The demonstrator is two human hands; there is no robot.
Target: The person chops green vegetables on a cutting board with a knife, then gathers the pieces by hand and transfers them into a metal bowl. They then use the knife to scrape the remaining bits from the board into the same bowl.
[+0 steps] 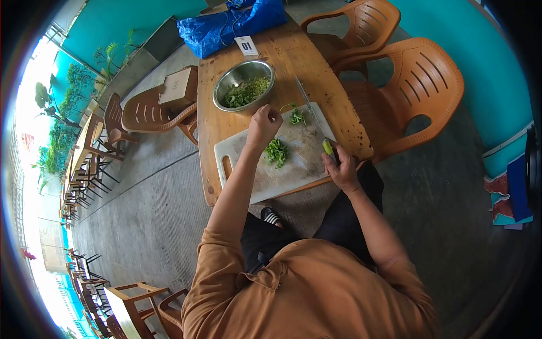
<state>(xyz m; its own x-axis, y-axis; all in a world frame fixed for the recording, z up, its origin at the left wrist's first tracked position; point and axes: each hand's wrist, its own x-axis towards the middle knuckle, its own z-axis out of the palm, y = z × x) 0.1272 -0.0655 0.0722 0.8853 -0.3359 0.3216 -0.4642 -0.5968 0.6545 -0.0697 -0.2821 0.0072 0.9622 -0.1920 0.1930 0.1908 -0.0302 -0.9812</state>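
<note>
Left chair point(148, 116): orange-brown, standing by the left side of the tabletop point(334, 93), carrying a brown box point(178, 85) on it.
Board point(251, 178): white with stains, lying flat on the near part of the tabletop, having a handle slot at its left.
Bag point(226, 34): blue and shiny, lying at the far end of the tabletop, beyond the bowl point(228, 78).
Bowl: made of metal, standing upright near the far edge of the board, containing chopped greens point(247, 93).
Card point(247, 46): white, marked "01", placed between the bag and the bowl.
Left hand point(263, 125): above the board, just beside the near side of the bowl; fingers curled inward; cannot tell whether holding something or not.
Herbs point(276, 153): green and leafy, lying in a small heap on the board, nearer to the body than the left hand.
Sprig point(296, 117): green, resting on the far part of the board, to the right of the left hand.
Knife point(328, 148): green and black at the handle, pointing away from the body.
Right hand point(342, 170): near the right edge of the board; fingers wrapped around the handle of the knife.
Right chairs point(423, 85): two, orange-brown, standing along the right side of the tabletop.
</note>
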